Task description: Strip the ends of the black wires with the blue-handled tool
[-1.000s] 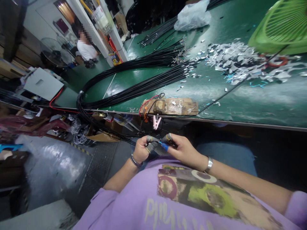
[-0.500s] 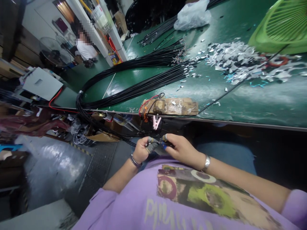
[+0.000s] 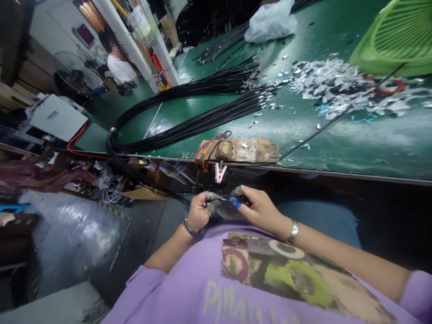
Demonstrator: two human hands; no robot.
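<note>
Both my hands are held together in front of my chest, below the edge of the green table. My left hand is curled, its taped fingertips pinching a thin black cable end. My right hand is also closed, with taped fingertips and a blue-tipped finger pinching at the same spot. What exactly sits between the fingers is too small to make out. A black cable runs from the hands left toward the hanging bundle.
A wooden block with red and black wires and a pink clip sits at the table edge. Long black cable bundles cross the table. Silver scraps, a green basket, a plastic bag. A person sits far left.
My right hand's fingers shifted slightly, and the blue fingertip now shows more plainly. My left hand stays almost still.
</note>
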